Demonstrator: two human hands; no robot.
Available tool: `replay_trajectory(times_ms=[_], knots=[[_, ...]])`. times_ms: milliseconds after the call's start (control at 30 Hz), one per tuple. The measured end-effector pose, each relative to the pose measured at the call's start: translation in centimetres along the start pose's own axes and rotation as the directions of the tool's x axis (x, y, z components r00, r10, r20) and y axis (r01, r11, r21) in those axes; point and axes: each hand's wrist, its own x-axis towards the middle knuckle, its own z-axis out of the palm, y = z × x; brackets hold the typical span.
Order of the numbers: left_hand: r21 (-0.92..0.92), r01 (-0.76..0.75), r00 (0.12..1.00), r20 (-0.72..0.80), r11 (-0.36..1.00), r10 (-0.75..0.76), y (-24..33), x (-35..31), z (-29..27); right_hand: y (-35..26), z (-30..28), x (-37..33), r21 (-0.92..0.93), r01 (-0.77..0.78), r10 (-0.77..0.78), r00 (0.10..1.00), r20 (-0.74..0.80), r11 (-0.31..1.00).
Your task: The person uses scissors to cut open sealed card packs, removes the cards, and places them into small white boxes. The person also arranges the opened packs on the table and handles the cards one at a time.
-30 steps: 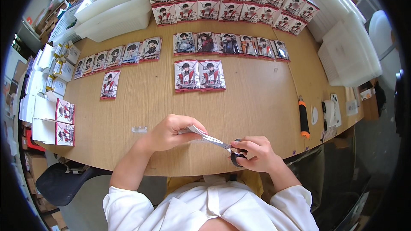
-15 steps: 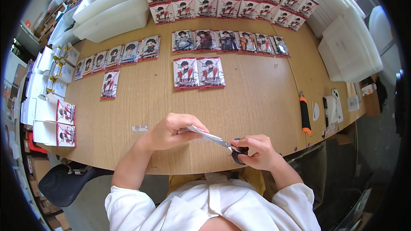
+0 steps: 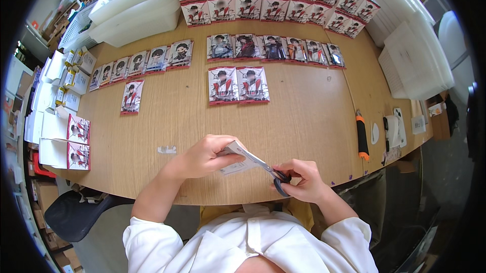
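Note:
Over the near edge of the table, my left hand (image 3: 205, 156) pinches a white, flat packet (image 3: 237, 167) between thumb and fingers. My right hand (image 3: 302, 179) grips scissors by their black handles (image 3: 279, 186). Their blades (image 3: 261, 163) lie along the packet's upper edge, reaching toward my left fingers. How far the blades are apart I cannot tell. Part of the packet is hidden behind my left hand. Beyond my hands, two larger red-and-white packets (image 3: 238, 84) lie side by side, and one smaller packet (image 3: 131, 96) lies to their left.
Rows of picture packets (image 3: 273, 48) run across the table. Stacked printed boxes (image 3: 248, 7) stand at the back. White bins (image 3: 136, 17) and a translucent bin (image 3: 412, 63) flank them. Open boxes (image 3: 53, 152) stand left; a black-and-orange tool (image 3: 362, 136) and a phone (image 3: 400, 126) lie right.
The packet has tilted and shows more of its white face. The scissors have shifted slightly, with their blades lying further along its edge. The whole view has moved a little.

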Motion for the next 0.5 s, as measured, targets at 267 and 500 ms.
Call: replay_trajectory(times_ms=[267,500], knots=[[-0.032,-0.042,0.999,-0.019,0.999,0.041,-0.13,0.23,0.38,0.65,-0.14,-0.11,-0.141,0.080,-0.085,0.996,-0.035,0.987],[-0.033,-0.026,1.000,0.008,0.999,0.026,-0.25,0.22,0.44,0.17,-0.34,-0.01,-0.181,0.047,-0.050,0.999,-0.011,0.982]])
